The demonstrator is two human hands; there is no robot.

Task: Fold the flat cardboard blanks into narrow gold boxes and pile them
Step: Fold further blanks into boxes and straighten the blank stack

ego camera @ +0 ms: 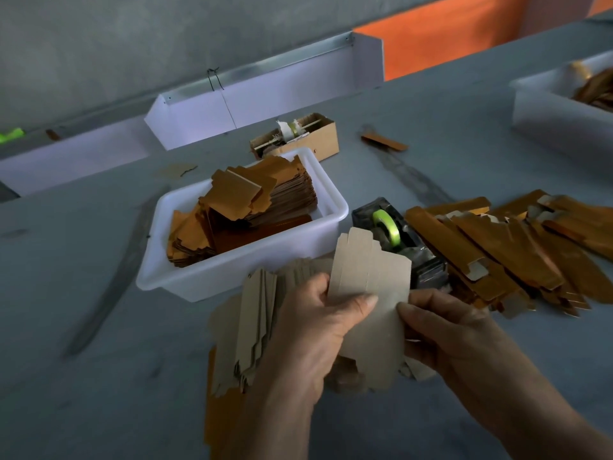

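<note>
gold boxes (497,247), white tub (232,277), grey-brown blank (368,293)

I can't see the lower part of the fanned blanks (255,330); my left hand (308,336) covers it. Behind the upright blank (368,293), the tape dispenser (398,240) is half hidden. Right of the dispenser, the far white tub (557,117) runs off the frame edge, its contents blurred. The small carton (298,134) beyond the dispenser holds something I can't make out.

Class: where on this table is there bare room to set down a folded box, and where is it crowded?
Bare table lies left of the white tub and the held blanks, and beyond the gold box pile. Crowded: between tub, tape dispenser and pile.
</note>
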